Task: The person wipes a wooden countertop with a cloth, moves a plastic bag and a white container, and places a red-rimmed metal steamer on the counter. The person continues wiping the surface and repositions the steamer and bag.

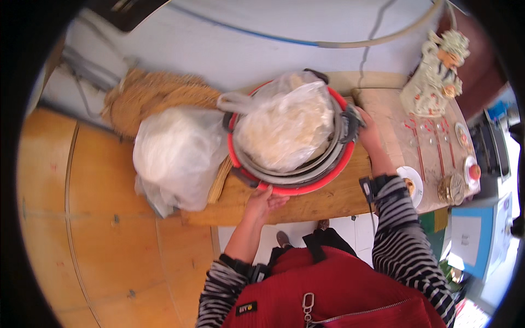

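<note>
A red-rimmed basin (293,189) sits at the wooden tabletop (328,205), with metal bowls (272,178) nested inside it. On top of the bowls lies a clear plastic bag (287,127) with pale contents. My left hand (264,201) is at the basin's near edge, thumb over the rim and fingers below. My right hand (367,129) grips the basin's right side near a dark handle and a dark bunched thing (352,123). Whether the basin rests on the wood or is lifted cannot be told.
Left of the basin lie a white plastic bag (176,151) and a brown woven sack (160,94). At the right, a cloth-covered surface (381,106) bears a ceramic figurine (434,78), red-tipped sticks, small plates (412,184) and a glass jar (451,189). Wooden cabinet panels (110,172) stand at the left.
</note>
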Motion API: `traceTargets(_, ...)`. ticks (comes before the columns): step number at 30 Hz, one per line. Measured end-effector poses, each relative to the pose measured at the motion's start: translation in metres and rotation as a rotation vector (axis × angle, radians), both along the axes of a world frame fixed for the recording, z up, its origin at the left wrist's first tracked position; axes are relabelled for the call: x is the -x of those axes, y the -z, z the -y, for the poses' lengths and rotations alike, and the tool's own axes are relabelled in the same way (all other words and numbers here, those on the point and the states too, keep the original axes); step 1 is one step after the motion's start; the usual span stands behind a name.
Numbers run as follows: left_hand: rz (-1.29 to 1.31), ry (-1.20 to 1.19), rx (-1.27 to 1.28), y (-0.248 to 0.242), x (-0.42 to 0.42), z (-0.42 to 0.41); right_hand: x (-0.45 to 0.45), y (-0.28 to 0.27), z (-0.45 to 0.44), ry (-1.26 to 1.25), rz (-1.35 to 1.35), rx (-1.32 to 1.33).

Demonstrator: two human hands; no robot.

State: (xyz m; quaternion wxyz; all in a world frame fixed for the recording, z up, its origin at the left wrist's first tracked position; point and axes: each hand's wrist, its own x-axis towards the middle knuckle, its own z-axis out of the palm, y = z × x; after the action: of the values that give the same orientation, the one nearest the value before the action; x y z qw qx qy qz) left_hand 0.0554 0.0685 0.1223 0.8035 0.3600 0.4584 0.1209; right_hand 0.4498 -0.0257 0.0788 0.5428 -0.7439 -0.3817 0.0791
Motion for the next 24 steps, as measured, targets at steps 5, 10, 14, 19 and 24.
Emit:
traceTargets(5,0.120,0.052,0.001,0.002,-0.001,-0.002,0.130,0.014,0.044,0.277,-0.695,0.077)
traceTargets(10,0.154,0.031,-0.016,0.003,-0.006,0.005,0.253,0.035,0.036,0.268,-0.681,-0.089)
traceTargets(14,0.099,0.046,-0.007,0.013,-0.010,0.007,0.319,0.041,0.013,-0.020,-0.930,0.138)
traceTargets(19,0.145,0.140,-0.236,0.034,0.028,-0.007,0.338,0.012,-0.001,-0.213,-0.792,0.219)
traceTargets(24,-0.003,0.014,-0.282,0.029,0.083,-0.004,0.367,-0.025,-0.011,-0.330,-0.448,0.605)
